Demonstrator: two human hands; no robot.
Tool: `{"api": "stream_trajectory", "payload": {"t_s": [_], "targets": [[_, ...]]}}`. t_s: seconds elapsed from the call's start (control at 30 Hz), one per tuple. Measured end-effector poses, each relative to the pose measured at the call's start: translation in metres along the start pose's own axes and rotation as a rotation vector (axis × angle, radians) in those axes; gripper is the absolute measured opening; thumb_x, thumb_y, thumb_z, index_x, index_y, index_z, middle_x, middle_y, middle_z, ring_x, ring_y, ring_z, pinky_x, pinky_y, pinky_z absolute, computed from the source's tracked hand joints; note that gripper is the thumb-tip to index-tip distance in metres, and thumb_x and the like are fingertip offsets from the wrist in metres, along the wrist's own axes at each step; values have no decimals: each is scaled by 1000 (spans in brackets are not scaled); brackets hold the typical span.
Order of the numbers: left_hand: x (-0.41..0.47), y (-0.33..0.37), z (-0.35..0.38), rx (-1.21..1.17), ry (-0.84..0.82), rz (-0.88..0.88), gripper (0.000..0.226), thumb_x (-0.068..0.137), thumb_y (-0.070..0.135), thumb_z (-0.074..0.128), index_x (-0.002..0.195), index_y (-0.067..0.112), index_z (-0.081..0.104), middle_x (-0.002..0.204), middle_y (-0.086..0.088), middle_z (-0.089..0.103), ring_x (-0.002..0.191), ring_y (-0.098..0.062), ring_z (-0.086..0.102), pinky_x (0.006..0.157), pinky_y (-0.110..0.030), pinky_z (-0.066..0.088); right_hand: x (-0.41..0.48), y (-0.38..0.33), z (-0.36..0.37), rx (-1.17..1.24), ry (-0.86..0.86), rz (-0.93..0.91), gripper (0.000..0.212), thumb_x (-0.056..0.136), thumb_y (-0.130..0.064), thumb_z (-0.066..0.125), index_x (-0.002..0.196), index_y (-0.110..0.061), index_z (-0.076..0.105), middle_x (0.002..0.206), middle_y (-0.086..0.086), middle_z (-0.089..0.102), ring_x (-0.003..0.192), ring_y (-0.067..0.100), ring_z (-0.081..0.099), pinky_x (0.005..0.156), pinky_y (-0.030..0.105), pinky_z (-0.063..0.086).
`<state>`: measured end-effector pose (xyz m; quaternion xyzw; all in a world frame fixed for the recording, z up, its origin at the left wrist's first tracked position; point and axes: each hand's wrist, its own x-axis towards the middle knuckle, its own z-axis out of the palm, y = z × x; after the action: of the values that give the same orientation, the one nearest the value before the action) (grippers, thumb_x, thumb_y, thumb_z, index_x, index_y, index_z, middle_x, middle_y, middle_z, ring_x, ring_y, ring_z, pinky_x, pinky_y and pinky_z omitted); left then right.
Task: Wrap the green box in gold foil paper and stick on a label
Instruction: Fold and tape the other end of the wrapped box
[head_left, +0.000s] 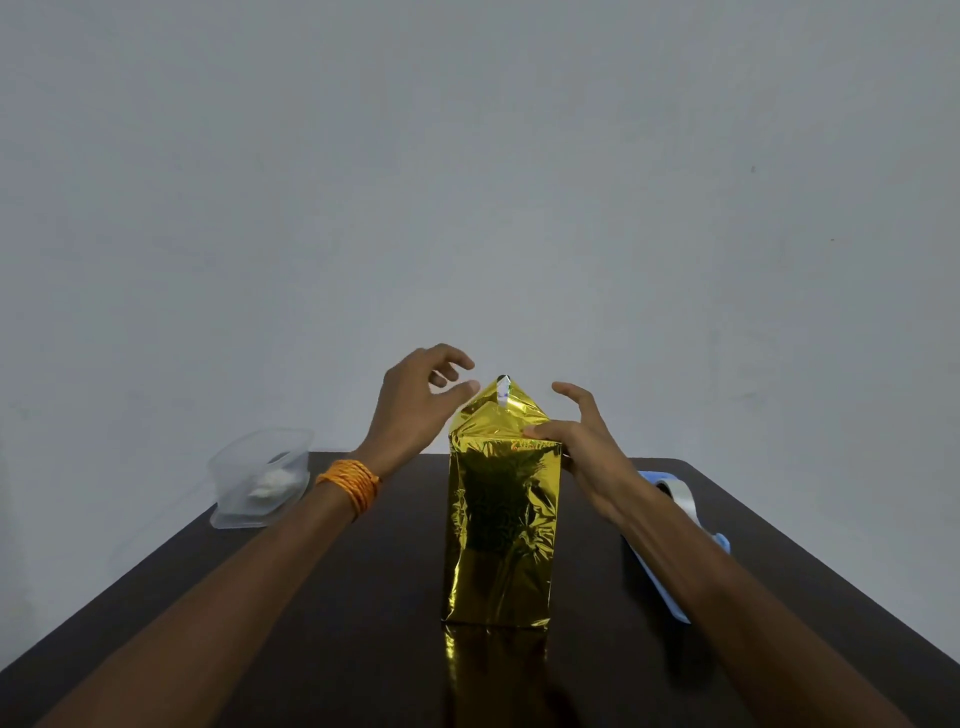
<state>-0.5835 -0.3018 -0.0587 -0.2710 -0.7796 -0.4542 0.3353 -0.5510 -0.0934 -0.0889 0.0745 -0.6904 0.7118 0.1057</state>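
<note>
A dark table (363, 597) stands against a plain grey wall (467, 156). At its far left corner sits a clear tub (234, 504) — something white (272, 483) lies inside. On the right, a blue tray (649, 476) holds a tape roll (680, 496) — both partly hidden.

We count one gold-wrapped box (501, 519), one clear container (260, 478), one tape roll (674, 491), one blue tray (675, 608), one table (363, 597).

Plain indoor room, home or office unclear; bare pale grey wall (467, 156), dark glossy table (363, 597), clear plastic tub (260, 478), tape roll (675, 493)
</note>
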Motion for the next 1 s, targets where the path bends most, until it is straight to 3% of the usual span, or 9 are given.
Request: {"api": "stream_trajectory", "payload": {"t_s": [0.1, 0.17, 0.23, 0.47, 0.63, 0.7, 0.83, 0.9, 1.0], "targets": [[5, 22, 3, 88, -232, 148, 8, 86, 26, 74, 93, 23, 77, 85, 7, 70, 79, -7, 62, 66, -11, 44, -1, 0, 0, -10, 4, -8, 67, 86, -4, 71, 139, -32, 40, 99, 12, 71, 79, 18, 70, 65, 23, 52], [8, 25, 9, 196, -366, 177, 10, 87, 24, 73, 94, 20, 79, 88, 7, 71, 77, -4, 60, 65, -8, 42, -3, -1, 1, -21, 14, -12, 66, 87, -4, 71, 138, -33, 40, 96, 6, 69, 75, 13, 68, 62, 20, 51], [11, 20, 14, 233, -435, 149, 12, 87, 22, 73, 96, 18, 80, 92, 5, 72, 76, 0, 59, 64, -4, 40, -2, 0, 0, -14, 18, -7, 66, 87, -4, 70, 138, -33, 40, 96, 10, 71, 74, 16, 69, 62, 23, 53], [20, 10, 13, 241, -520, 59, 17, 90, 17, 69, 106, 18, 77, 107, 0, 70, 97, -14, 63, 72, -12, 46, -1, 2, -1, 3, 13, -5, 68, 86, -4, 72, 138, -34, 40, 98, 13, 72, 79, 19, 70, 68, 27, 54], [22, 6, 11, 217, -534, 31, 17, 91, 16, 69, 106, 16, 77, 107, -3, 73, 94, -18, 66, 65, -9, 49, 1, 2, 0, 7, 27, -3, 68, 85, -6, 74, 137, -33, 40, 104, 16, 71, 83, 22, 69, 69, 28, 55], [23, 5, 11, 206, -548, 22, 17, 91, 16, 68, 106, 17, 77, 108, -3, 73, 96, -18, 66, 77, -21, 54, 1, 2, -1, -16, 27, 1, 68, 84, -11, 77, 137, -32, 39, 109, 19, 71, 86, 23, 70, 75, 30, 56], [25, 3, 10, 180, -567, 8, 16, 91, 15, 68, 104, 17, 78, 110, -1, 73, 100, -16, 65, 88, -35, 56, 0, -9, -15, 35, 51, -30, 48, 91, -27, 72, 132, -25, 48, 118, 10, 64, 98, 22, 69, 80, 33, 56], [26, 2, 9, 166, -574, 3, 16, 91, 14, 68, 104, 17, 78, 110, 0, 73, 100, -15, 64, 87, -34, 55, 2, -15, -24, -132, 152, -143, 32, 93, -30, 69, 122, -21, 59, 120, 7, 64, 104, 21, 67, 85, 35, 58], [27, 0, 10, 151, -586, -4, 16, 92, 15, 67, 105, 16, 78, 111, -1, 73, 98, -13, 63, 82, -28, 53, 4, -30, -34, -320, 206, -311, 7, 94, -24, 68, 96, -17, 70, 97, 3, 73, 94, 20, 70, 76, 30, 58]]}}
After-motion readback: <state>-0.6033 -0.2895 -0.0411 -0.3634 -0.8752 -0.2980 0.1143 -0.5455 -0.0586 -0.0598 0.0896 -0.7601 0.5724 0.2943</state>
